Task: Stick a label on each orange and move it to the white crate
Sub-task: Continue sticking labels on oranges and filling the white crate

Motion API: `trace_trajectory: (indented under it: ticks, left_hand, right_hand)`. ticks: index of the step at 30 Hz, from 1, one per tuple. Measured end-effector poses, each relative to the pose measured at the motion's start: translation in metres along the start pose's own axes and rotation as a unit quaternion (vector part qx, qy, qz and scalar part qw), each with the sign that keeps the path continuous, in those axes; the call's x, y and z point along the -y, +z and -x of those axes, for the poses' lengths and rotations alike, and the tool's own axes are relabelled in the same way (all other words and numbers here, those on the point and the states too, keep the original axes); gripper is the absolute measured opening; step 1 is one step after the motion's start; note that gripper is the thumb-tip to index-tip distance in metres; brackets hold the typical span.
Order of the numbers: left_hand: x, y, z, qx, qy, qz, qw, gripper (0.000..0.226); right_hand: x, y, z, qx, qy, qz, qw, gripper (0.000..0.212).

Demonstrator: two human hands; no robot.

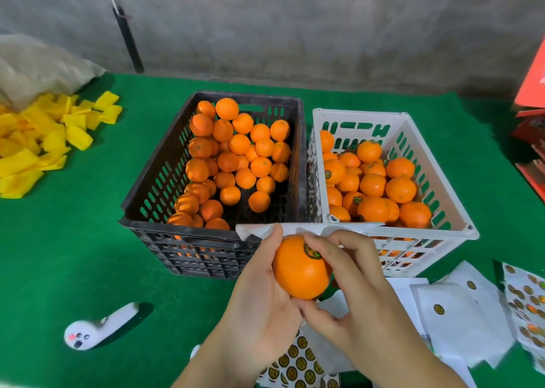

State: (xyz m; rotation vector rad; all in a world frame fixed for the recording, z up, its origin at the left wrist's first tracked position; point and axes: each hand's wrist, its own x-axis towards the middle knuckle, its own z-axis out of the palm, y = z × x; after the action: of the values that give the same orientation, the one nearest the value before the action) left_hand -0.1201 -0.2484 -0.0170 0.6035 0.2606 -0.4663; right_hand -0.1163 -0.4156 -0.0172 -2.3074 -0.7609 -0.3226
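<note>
A green felt-like mat covers the table in front of a grey wall. From my head camera, my left hand cups an orange from below and from the left, fingers curled round it. My right hand curls over its right side, the fingers pressing the label onto the peel.

The orange looks firm, round and fairly light; its waxy skin may slip, so I judge a full-palm hold round its middle is best, clear of the fresh label.

Just beyond my fingers, to the right, sits the white crate, half full of oranges. To the left of it, touching, is the black crate of unlabelled fruit. The white crate's near rim stands between my hands and the drop. Below my hands lies a label sheet; to the right, spent backing papers. A white controller lies well to the left, with yellow wrappers further off.
</note>
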Motion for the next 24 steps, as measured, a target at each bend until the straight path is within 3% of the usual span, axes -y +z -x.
trace_trajectory:
  ticks: [3, 7, 9, 12, 15, 18, 20, 22, 24]
  left_hand:
    - [-0.002, 0.007, -0.007, -0.013, 0.046, -0.009, 0.999, 0.065]
    - [-0.011, 0.009, -0.019, -0.099, 0.230, -0.044, 0.967, 0.048]
    - [-0.018, 0.004, -0.024, -0.097, 0.282, -0.053, 0.953, 0.039]
    - [-0.026, -0.007, -0.033, -0.040, 0.310, -0.084, 0.946, 0.042]
    - [-0.039, -0.011, -0.044, 0.020, 0.301, -0.158, 0.940, 0.046]
    - [-0.057, -0.016, -0.056, 0.045, 0.239, -0.267, 0.932, 0.045]
    - [-0.077, -0.028, -0.066, 0.062, 0.195, -0.375, 0.904, 0.038]
    - [-0.105, -0.046, -0.080, 0.084, 0.169, -0.484, 0.855, 0.033]
    - [-0.136, -0.075, -0.101, 0.006, 0.168, -0.582, 0.796, 0.027]
  right_hand:
    - [-0.007, -0.012, -0.009, -0.024, -0.062, -0.013, 0.998, 0.079]
    - [-0.036, -0.041, -0.033, -0.143, -0.071, 0.036, 0.986, 0.078]
    - [-0.057, -0.051, -0.049, -0.175, 0.031, 0.069, 0.982, 0.083]
    - [-0.086, -0.062, -0.066, -0.109, 0.276, -0.011, 0.955, 0.117]
    - [-0.090, -0.058, -0.070, -0.019, 0.376, -0.287, 0.881, 0.103]
    - [-0.079, -0.036, -0.069, 0.107, 0.341, -0.526, 0.772, 0.068]
    - [-0.075, -0.022, -0.067, 0.070, 0.315, -0.558, 0.765, 0.042]
    - [-0.077, -0.014, -0.068, -0.018, 0.316, -0.556, 0.769, 0.033]
    - [-0.080, -0.012, -0.066, -0.076, 0.312, -0.543, 0.776, 0.033]
